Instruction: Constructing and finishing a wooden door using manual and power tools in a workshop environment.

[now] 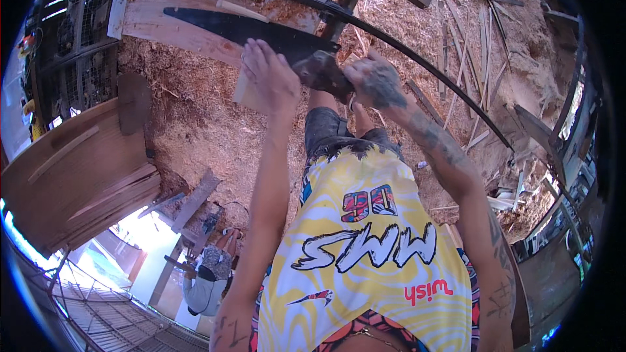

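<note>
A handsaw [261,31] with a long dark blade lies across a light wooden board [176,38], its tip pointing left. My right hand [378,81] is closed at the end of the saw's dark handle [323,75]; its fingers are partly hidden. Stretched out nearly flat, my left hand [270,78] rests by the blade's near edge, fingertips touching or just over it. Below that hand juts a pale wood piece [246,94]. A narrow wood strip [241,10] lies along the blade's far side.
A thin black bar [411,52] curves across beyond the saw. Sawdust covers the ground [195,130], with loose wood strips [482,58] at the right. Stacked boards [85,169] stand at the left. Another person [208,280] is farther off at lower left.
</note>
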Demonstrator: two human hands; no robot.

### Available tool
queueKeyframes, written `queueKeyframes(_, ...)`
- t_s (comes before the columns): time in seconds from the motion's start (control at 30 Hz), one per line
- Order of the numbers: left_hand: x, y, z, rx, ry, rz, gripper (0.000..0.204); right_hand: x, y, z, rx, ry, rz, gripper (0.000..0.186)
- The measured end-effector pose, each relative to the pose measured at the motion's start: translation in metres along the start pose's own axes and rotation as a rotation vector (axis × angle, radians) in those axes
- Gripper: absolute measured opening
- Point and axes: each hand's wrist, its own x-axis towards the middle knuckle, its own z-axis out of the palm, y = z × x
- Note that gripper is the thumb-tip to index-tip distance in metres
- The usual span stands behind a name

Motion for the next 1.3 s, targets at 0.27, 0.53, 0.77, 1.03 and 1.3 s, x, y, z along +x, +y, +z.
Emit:
queueKeyframes(0.27,-0.047,0.063,-0.004,-0.002,-0.210,-0.063,0.070,-0.076,-0.001,-0.027,0.008,0.027,0.099,0.020)
queueKeyframes(0.53,0.027,-0.024,-0.033,0.145,0.023,0.028,0.048,0.038,-0.006,0.012,0.040,0.170,-0.077,0.024)
queueKeyframes(0.77,-0.054,0.047,-0.054,-0.305,0.163,-0.056,0.031,-0.067,-0.007,-0.023,0.097,0.175,-0.024,0.023)
queueKeyframes(1.03,-0.087,0.025,-0.097,-0.766,0.281,-0.236,0.020,0.040,-0.065,0.001,0.193,0.275,-0.182,0.025)
queueKeyframes(1.3,-0.120,-0.080,-0.058,-0.713,0.424,-0.472,0.019,0.199,-0.105,-0.002,-0.090,0.108,-0.223,0.034)
